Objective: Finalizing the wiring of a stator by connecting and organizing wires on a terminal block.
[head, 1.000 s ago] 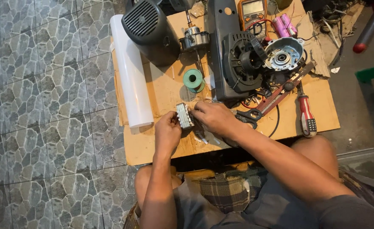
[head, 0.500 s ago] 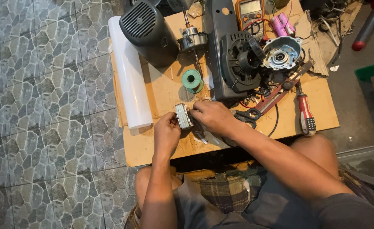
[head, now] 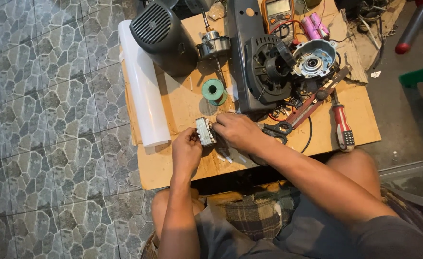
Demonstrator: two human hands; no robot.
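Observation:
A small grey laminated metal core [head: 204, 131] stands on edge over a cardboard sheet [head: 173, 165]. My left hand [head: 186, 149] grips it from the left and below. My right hand [head: 238, 132] is closed on its right side, fingertips touching the core. Beyond the hands lies a green spool of wire [head: 214, 90]. A rotor with a shaft [head: 214, 45] lies farther back.
A white rolled sheet [head: 143, 85] lies along the cardboard's left side. A black fan motor cover [head: 161, 33], a black housing [head: 264, 67], a metal end cap [head: 313, 57], a multimeter [head: 279, 10], scissors [head: 278, 129] and a red-handled screwdriver [head: 342, 124] crowd the back and right.
Both hands stay on the metal core with only slight finger shifts. The view has drifted a little.

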